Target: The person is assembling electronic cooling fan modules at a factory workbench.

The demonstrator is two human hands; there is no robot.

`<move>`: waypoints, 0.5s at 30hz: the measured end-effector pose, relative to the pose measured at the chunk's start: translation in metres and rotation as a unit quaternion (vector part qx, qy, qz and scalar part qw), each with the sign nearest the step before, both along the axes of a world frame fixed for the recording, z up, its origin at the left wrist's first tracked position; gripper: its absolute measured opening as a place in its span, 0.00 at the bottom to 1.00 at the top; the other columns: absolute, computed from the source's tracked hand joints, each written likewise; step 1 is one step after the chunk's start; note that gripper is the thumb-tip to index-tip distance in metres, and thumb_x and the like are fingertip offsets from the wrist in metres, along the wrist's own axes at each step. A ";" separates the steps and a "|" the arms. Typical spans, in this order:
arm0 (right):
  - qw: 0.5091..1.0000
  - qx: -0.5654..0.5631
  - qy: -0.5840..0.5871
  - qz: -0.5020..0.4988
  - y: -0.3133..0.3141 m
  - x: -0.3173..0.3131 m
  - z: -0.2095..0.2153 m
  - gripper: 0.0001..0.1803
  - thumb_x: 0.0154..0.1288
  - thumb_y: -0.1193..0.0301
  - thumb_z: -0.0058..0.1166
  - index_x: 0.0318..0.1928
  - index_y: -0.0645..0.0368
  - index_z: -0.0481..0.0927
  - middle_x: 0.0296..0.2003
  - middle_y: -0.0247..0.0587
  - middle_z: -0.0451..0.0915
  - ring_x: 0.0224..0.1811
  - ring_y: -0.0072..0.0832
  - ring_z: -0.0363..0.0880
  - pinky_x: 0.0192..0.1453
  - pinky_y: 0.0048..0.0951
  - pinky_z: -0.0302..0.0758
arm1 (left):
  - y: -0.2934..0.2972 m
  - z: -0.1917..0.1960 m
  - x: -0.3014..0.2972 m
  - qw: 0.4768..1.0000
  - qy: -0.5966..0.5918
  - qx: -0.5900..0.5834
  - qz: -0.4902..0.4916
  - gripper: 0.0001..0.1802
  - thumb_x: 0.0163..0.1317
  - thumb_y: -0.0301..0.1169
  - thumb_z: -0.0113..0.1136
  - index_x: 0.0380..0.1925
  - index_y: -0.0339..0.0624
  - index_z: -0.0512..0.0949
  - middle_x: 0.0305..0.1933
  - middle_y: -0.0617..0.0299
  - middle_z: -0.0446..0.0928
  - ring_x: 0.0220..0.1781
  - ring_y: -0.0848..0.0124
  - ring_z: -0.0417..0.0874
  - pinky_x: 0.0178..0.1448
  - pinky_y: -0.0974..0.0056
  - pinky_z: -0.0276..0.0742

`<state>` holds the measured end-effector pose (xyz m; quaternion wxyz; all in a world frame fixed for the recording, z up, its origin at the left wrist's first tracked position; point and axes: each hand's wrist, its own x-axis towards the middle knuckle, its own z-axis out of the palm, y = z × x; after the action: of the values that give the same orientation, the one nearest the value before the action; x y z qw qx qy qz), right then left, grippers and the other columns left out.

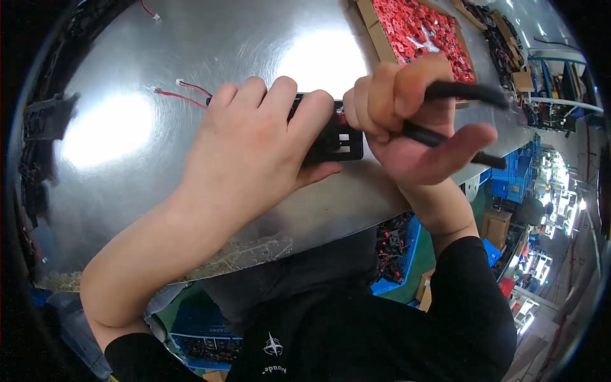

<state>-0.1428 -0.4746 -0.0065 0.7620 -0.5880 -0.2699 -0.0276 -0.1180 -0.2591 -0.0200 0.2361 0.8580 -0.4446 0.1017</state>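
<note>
My left hand (251, 137) is closed over a black plastic housing (330, 141) and presses it on the metal table. Two red leads (184, 97) with white plugs run out from the housing's left end. A pair of pliers with black handles (470, 93) is in my right hand (407, 124), just right of the housing. Its handles are spread, with my fingers around one and between them. The jaws are hidden behind my hand, so I cannot tell whether they touch the housing.
A cardboard box (375, 35) full of small red parts (423, 32) lies at the back right of the metal table (210, 38). Another plugged lead (151, 13) shows at the far left. Blue crates (412, 251) with dark parts stand below the table's near edge.
</note>
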 end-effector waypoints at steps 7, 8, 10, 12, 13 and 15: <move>0.999 0.012 0.031 -0.024 0.003 0.000 0.009 0.43 0.71 0.20 0.41 0.49 0.51 0.68 0.29 0.31 0.64 0.25 0.20 0.57 0.35 0.28 0.60 | 0.001 0.000 0.003 1.000 -0.001 -0.018 -0.002 0.33 0.51 0.56 0.78 0.46 0.46 0.76 0.42 0.57 0.74 0.45 0.54 0.79 0.50 0.51 0.74; 0.999 0.036 0.017 -0.006 -0.002 0.003 0.006 0.44 0.71 0.21 0.44 0.52 0.52 0.68 0.32 0.32 0.66 0.27 0.20 0.61 0.36 0.29 0.61 | 0.001 0.000 0.002 1.000 -0.001 -0.015 -0.001 0.33 0.51 0.56 0.78 0.46 0.46 0.76 0.42 0.57 0.74 0.46 0.54 0.79 0.50 0.51 0.74; 0.999 0.043 0.002 -0.002 -0.010 0.007 0.008 0.44 0.71 0.21 0.44 0.53 0.52 0.68 0.32 0.32 0.66 0.27 0.20 0.62 0.37 0.29 0.61 | 0.001 0.001 0.002 1.000 0.001 -0.011 0.001 0.33 0.51 0.56 0.78 0.46 0.45 0.76 0.42 0.57 0.74 0.46 0.54 0.79 0.50 0.51 0.74; 0.998 0.066 -0.018 0.009 -0.011 0.010 0.008 0.45 0.70 0.21 0.44 0.54 0.53 0.69 0.33 0.33 0.66 0.28 0.21 0.66 0.37 0.28 0.63 | 0.001 0.001 0.003 1.000 0.000 -0.012 -0.002 0.33 0.51 0.55 0.78 0.46 0.45 0.75 0.42 0.57 0.74 0.46 0.54 0.79 0.50 0.51 0.74; 0.998 0.067 -0.017 0.010 -0.008 0.010 0.007 0.45 0.70 0.21 0.44 0.54 0.53 0.69 0.33 0.33 0.66 0.28 0.21 0.66 0.37 0.28 0.63 | 0.002 0.001 0.003 1.000 0.000 -0.011 -0.002 0.33 0.51 0.55 0.78 0.46 0.45 0.75 0.42 0.57 0.74 0.46 0.54 0.79 0.50 0.51 0.74; 0.999 0.049 0.004 0.020 -0.003 0.009 0.006 0.45 0.71 0.21 0.42 0.53 0.53 0.69 0.32 0.33 0.66 0.27 0.21 0.65 0.36 0.27 0.63 | 0.003 -0.001 0.006 1.000 -0.003 -0.015 -0.011 0.34 0.51 0.56 0.77 0.46 0.44 0.75 0.43 0.56 0.74 0.47 0.54 0.79 0.50 0.51 0.74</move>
<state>-0.1342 -0.4780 -0.0006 0.7915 -0.5443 -0.2769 -0.0234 -0.1124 -0.2559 -0.0205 0.2488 0.8492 -0.4530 0.1089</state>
